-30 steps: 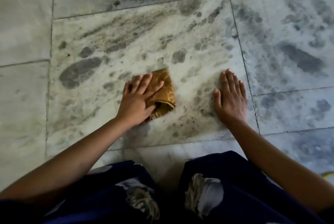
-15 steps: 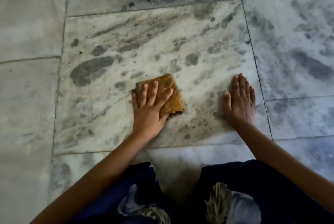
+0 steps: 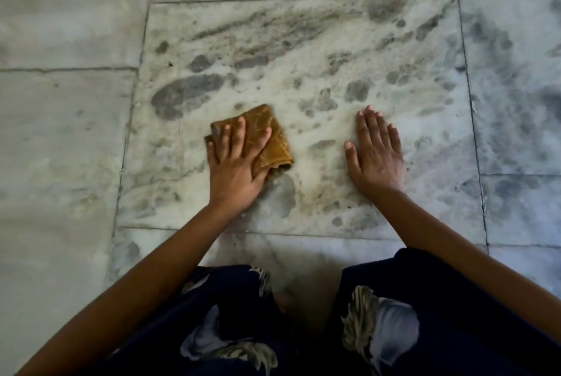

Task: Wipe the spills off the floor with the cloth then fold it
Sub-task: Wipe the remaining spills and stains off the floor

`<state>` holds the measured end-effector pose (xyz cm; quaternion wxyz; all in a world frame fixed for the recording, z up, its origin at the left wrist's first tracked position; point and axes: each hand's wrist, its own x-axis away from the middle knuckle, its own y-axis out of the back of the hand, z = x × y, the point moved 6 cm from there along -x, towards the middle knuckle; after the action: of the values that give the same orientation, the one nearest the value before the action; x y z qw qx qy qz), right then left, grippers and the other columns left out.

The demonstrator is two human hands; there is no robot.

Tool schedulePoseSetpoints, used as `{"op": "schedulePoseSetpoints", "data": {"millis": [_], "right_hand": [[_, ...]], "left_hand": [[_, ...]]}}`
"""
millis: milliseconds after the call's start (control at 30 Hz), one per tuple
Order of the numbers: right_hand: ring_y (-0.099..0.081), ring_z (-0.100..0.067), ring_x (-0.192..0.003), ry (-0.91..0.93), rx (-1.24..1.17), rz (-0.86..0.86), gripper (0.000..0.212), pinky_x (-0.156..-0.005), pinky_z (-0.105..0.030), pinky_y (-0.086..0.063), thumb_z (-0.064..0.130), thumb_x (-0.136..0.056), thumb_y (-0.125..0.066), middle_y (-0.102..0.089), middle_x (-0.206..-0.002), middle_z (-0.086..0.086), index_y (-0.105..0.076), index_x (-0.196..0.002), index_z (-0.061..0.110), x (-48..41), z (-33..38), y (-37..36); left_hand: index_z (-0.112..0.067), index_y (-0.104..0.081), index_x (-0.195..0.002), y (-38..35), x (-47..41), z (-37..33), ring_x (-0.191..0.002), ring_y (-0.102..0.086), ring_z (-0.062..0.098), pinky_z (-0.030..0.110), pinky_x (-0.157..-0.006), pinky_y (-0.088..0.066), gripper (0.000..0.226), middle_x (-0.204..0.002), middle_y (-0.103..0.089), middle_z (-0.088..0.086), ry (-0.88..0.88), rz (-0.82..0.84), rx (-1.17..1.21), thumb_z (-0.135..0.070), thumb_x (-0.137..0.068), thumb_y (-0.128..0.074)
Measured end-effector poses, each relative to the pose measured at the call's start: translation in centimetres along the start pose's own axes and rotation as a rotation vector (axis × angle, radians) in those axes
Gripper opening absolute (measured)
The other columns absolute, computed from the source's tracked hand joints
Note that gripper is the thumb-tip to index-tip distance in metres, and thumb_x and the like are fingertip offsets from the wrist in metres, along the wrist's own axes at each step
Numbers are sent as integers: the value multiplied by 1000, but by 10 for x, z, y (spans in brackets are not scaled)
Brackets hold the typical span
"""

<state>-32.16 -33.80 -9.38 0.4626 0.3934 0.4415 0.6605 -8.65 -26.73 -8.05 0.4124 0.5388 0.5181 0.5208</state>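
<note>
We see the left hand [image 3: 235, 163] lying flat on top of the folded brown cloth [image 3: 274, 140], fingers straight and spread, palm pressing it against the marble floor [image 3: 303, 41]. The cloth sits under that hand, with its right edge and far corner sticking out beyond the fingers and thumb. The right hand [image 3: 376, 154] rests palm-down on the bare tile, fingers straight and close together, holding nothing; it lies to the right of the cloth, apart from it. Dark wet patches [image 3: 185, 94] dot the tile beyond and around both hands, the largest just past the cloth to the left. Nearest us, the knees show in dark patterned trousers [image 3: 440, 299].
</note>
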Motion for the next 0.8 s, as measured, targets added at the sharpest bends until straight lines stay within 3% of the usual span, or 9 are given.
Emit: {"op": "schedulePoseSetpoints", "data": {"millis": [167,267,333,400,533,600,700,800], "right_hand": [[-6,-21,-146,-6,27,-1,70,-118,-37,0,46,-89,-14,-10,-158,-9,-13,-150,11,0,-2,4],[-7,-21,-146,7,22,-8,69,-118,-36,0,45,-89,-15,-11,-158,-9,-14,-149,12,1,-1,4],[-6,-21,-146,8,15,-4,68,-118,-36,1,45,-90,-15,-10,-158,-8,-13,-150,12,0,-1,5],[-4,-20,-146,10,8,-2,68,-118,-35,2,45,-90,-13,-9,-158,-8,-12,-150,13,-1,-2,7],[-4,-21,-146,13,-1,0,68,-118,-36,1,45,-90,-12,-8,-158,-8,-12,-150,12,0,4,5],[-4,-22,-146,5,11,2,69,-118,-37,0,46,-90,-12,-8,-158,-9,-12,-150,12,1,5,5],[-5,-22,-146,7,37,11,68,-118,-38,-1,45,-90,-13,-8,-158,-9,-12,-150,11,5,2,4],[-4,-22,-146,19,35,15,66,-118,-38,0,43,-92,-16,-7,-158,-9,-10,-150,12,2,4,6]], "left_hand": [[-44,-18,-145,-14,64,-59,-142,-14,39,67,-108,-12,69,-157,-18,8,-130,6,-17,-64,-81,-32],[-46,-14,-145,-10,28,-80,-144,-12,37,64,-108,-6,69,-158,-15,4,-267,48,-25,-66,-80,-28],[-48,-5,-144,-4,-5,-54,-145,-2,34,61,-111,1,69,-160,-5,1,-194,79,-30,-67,-79,-19],[-46,-7,-145,4,-24,-8,-146,1,33,61,-112,-3,72,-160,-2,1,-26,48,-38,-65,-77,-17],[-37,-18,-148,7,23,36,-144,-10,38,65,-109,-11,72,-158,-16,8,214,-68,-14,-67,-83,-22],[-38,-18,-146,-2,59,0,-142,-15,39,65,-109,-10,68,-155,-24,10,141,-72,-30,-66,-85,-24],[-42,-22,-145,-13,75,-63,-142,-15,39,61,-109,-3,69,-156,-22,8,-131,27,-16,-64,-80,-33],[-46,-13,-145,-3,29,-46,-145,-3,36,61,-111,3,68,-159,-8,3,-195,53,-11,-62,-82,-35]]}}
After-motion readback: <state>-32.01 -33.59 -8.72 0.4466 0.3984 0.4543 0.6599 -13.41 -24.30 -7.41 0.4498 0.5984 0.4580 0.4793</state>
